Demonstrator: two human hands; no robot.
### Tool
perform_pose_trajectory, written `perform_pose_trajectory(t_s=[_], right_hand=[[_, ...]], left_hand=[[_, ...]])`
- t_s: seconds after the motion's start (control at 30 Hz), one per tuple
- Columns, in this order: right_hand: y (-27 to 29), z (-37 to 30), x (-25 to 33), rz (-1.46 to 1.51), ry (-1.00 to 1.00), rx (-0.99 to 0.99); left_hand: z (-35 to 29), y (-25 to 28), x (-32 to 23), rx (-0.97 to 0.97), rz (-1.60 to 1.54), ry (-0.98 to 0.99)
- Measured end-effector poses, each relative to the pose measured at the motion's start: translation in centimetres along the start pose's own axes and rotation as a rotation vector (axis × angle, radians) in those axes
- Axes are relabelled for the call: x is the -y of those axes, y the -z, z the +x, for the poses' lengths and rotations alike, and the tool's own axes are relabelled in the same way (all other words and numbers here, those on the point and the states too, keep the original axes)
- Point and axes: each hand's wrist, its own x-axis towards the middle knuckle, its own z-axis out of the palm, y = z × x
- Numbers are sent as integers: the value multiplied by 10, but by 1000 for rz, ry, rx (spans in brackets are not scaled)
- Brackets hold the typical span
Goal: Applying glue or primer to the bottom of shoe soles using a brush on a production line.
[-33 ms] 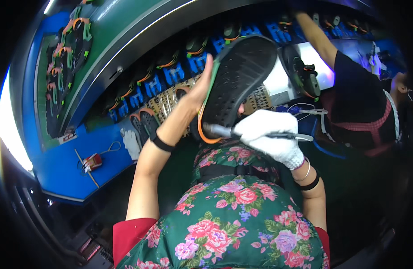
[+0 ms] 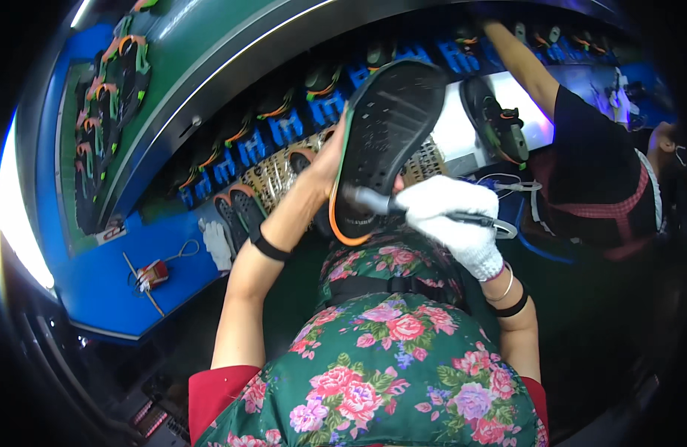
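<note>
A dark clog-like shoe (image 2: 392,112), its black perforated sole facing me, is held up in front of my chest. It has a green edge and an orange band at the lower left. My bare left hand (image 2: 330,158) grips it from the left and behind; most fingers are hidden, but a fingertip shows at the right edge. My right hand (image 2: 451,212), in a white knitted glove, closes round a black-handled tool with a pale grey head (image 2: 371,200), perhaps a brush. The head is against or just over the lower part of the sole; motion blurs it.
Behind stands a row of shoes on blue supports (image 2: 287,127). More shoes (image 2: 239,208) and a white glove (image 2: 217,242) lie on the blue table (image 2: 109,287). Another black shoe (image 2: 492,123) rests on a bright panel. A co-worker's arm (image 2: 526,71) reaches across at right.
The shoe has shifted slightly left and tilted, with my left hand lower behind its edge. The tool's head has moved right and a little upward over the sole.
</note>
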Motion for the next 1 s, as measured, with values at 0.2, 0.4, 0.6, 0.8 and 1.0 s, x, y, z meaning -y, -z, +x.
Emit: perform_pose_trajectory(t_s=[0.2,0.4,0.6,0.8,1.0], right_hand=[[8,7,0,-315,85,-174],[4,4,11,-442,257,7],[-5,0,24,-542,297,-142],[0,12,40,-553,317,-212],[4,24,45,-641,380,-248]], left_hand=[[-19,18,67,75,-333,-254],[-43,6,81,-409,60,-128],[-38,-42,55,-30,-525,-362],[-26,-16,79,149,-580,-359],[3,-69,76,-117,-434,-309]])
